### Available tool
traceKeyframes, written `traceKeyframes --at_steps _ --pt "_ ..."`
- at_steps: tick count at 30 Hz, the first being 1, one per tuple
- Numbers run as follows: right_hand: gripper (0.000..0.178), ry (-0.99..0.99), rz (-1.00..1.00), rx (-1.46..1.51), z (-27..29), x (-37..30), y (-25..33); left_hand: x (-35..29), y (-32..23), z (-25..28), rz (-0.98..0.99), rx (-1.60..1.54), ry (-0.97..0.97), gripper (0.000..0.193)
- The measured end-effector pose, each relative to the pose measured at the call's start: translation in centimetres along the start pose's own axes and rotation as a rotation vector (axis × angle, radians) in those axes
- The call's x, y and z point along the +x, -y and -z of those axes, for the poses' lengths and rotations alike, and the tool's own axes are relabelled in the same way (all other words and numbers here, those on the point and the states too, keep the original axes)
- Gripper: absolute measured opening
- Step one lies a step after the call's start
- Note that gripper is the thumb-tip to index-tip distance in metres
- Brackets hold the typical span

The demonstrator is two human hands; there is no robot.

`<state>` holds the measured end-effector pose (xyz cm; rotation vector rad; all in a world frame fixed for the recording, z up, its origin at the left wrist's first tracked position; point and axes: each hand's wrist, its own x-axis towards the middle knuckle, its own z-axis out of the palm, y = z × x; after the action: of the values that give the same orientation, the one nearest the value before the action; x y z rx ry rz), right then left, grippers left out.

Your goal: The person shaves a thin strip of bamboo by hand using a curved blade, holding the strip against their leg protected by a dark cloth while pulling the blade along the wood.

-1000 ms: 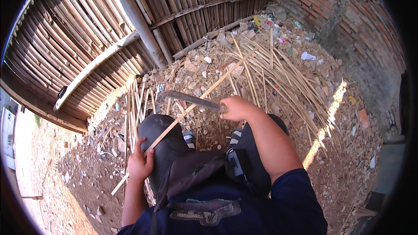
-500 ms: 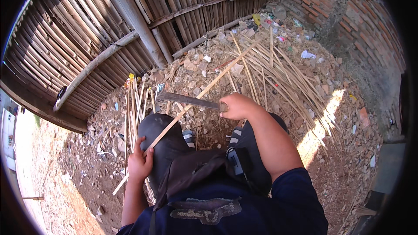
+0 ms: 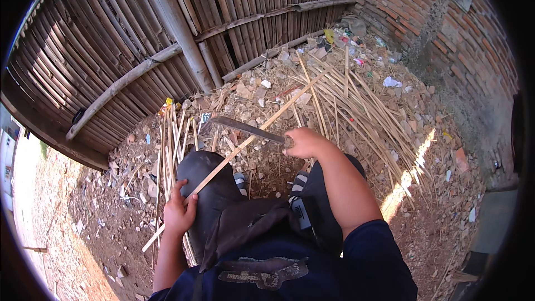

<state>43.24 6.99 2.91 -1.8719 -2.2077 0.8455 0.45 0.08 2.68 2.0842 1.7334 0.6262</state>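
My right hand is closed round the handle of a machete. Its long dark blade points left and lies across a pale bamboo strip. That strip slants from beside my left hip, over my left thigh, up toward the far right. Near its lower end my left hand grips it between thumb and fingers against the thigh. Whether the blade's edge bites into the strip or only rests on it, I cannot tell.
Many loose bamboo strips lie piled ahead on the right. More strips stand beside my left knee. Stones and litter cover the ground. A bamboo wall rises ahead and left, a brick wall on the right.
The machete blade has tilted slightly, its handle end lower, and crosses the strip a little farther up. My left hand keeps its hold. The whole view has shifted slightly.
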Motion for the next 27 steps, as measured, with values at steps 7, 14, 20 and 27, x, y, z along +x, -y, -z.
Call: traceKeyframes --at_steps 7,14,20,27 --pt "0.045 -0.052 -0.130 -0.038 -0.7 0.0 -0.2 0.2 -0.6 0.6 0.037 0.015 0.053 0.051" --pt "0.046 -0.027 -0.090 0.070 0.3 0.3 -0.9 0.0 0.1 0.6 0.044 -0.027 0.050 0.053" --pt "0.048 -0.088 -0.230 -0.053 0.1 0.2 -0.8 0.1 -0.2 0.9 0.024 0.005 0.065 0.053" --pt "0.052 0.067 -0.003 -0.031 -0.3 0.0 1.1 0.0 -0.2 0.8 0.060 -0.033 0.063 0.053"
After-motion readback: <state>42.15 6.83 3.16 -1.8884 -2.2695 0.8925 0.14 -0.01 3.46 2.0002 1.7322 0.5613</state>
